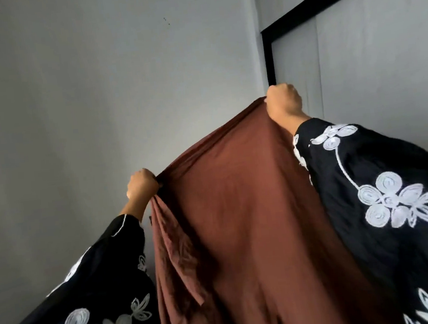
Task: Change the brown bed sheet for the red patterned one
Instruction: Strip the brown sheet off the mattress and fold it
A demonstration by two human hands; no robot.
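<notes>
Grey walls [96,94] fill the back of the room, and they meet in a corner near the middle. On the right side stands a pale panel with a black frame [268,54] around it, maybe a door or a cupboard; it is hard to tell which.

Two hands hold up the brown bed sheet [240,224] in the air. The left hand [142,185] is lower down. Its fingers are curled tight around a bunched bit of the sheet's top edge. The right hand [283,101] is higher up and over to the right. It is also a fist, squeezed around the other end of that top edge. The hands are well apart, and the edge of the sheet runs on a slope between them, going up from left to right.

From that edge the sheet hangs down in a big smooth piece that goes past the bottom of the view. Under the left hand, some of the cloth folds and droops in crinkly flaps.

Both arms wear wide black sleeves [383,197] with white flower shapes stitched on them. The sheet hangs between the two sleeves.
</notes>
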